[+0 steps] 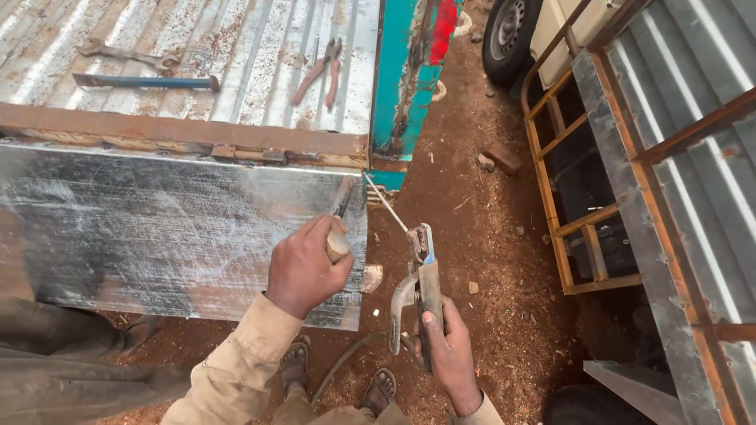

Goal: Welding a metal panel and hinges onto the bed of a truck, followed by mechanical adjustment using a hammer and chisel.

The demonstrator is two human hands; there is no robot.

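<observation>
Right hand (449,350) grips the welding clamp (417,283), fingers wrapped tight; its rod (386,203) angles up to the metal sheet's (157,228) top right corner. Left hand (303,267) is fisted around a hammer handle (339,236) at the sheet's right edge. Open dirt ground (488,236) lies right of that edge. Pliers (321,72), wrench (130,53) and chisel (146,81) lie on the truck bed (260,47) above, well apart.

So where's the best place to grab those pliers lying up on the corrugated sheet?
Take the pliers by the two reddish handles, which splay open toward the near edge of the corrugated sheet. The jaws point away, so come from the near side, probably closing both handles together. Both hands are occupied: left hand holds a hammer handle, right hand the electrode holder.
</observation>
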